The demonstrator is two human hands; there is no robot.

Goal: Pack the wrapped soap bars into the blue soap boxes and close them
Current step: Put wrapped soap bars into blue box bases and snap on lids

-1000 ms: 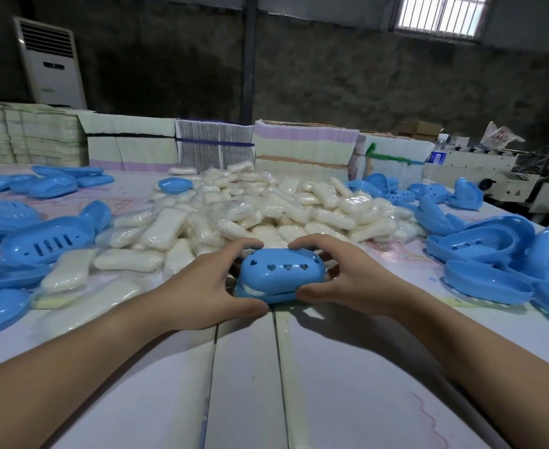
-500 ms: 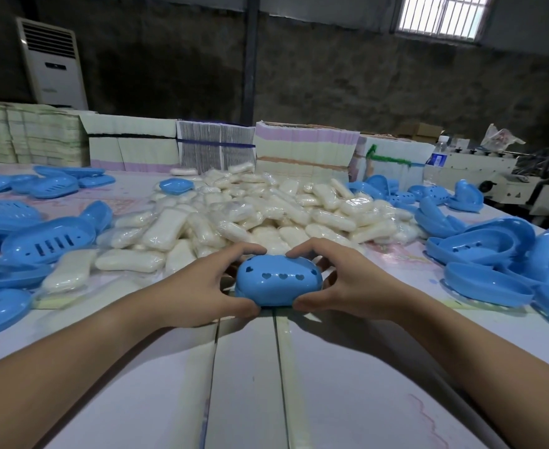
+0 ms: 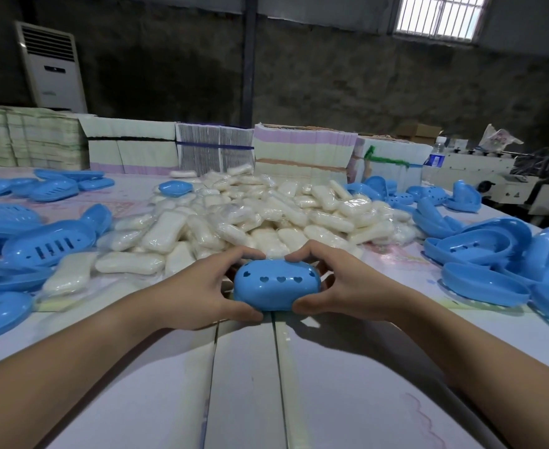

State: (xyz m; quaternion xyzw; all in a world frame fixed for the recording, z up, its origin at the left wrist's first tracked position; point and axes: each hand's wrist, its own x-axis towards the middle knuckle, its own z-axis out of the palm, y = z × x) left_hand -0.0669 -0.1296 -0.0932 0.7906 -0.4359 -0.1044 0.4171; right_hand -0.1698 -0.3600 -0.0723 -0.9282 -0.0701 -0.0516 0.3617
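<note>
A closed blue soap box [image 3: 275, 288] with heart-shaped holes in its lid sits at the middle of the table. My left hand [image 3: 198, 291] grips its left end, thumb at the front edge and fingers curled over the back. My right hand [image 3: 341, 286] grips its right end the same way. Whatever lies inside the box is hidden. Behind it spreads a large heap of wrapped white soap bars [image 3: 266, 215].
Open blue box halves lie piled at the right [image 3: 499, 254] and at the left [image 3: 43, 247]. Stacks of flat cartons [image 3: 302, 150] line the table's far edge. A water bottle [image 3: 436, 157] stands at the back right. An air conditioner [image 3: 51, 68] stands by the wall.
The lid has come down: the gap at the box's front edge seen a second ago is gone. Both hands stay on the box's ends.
</note>
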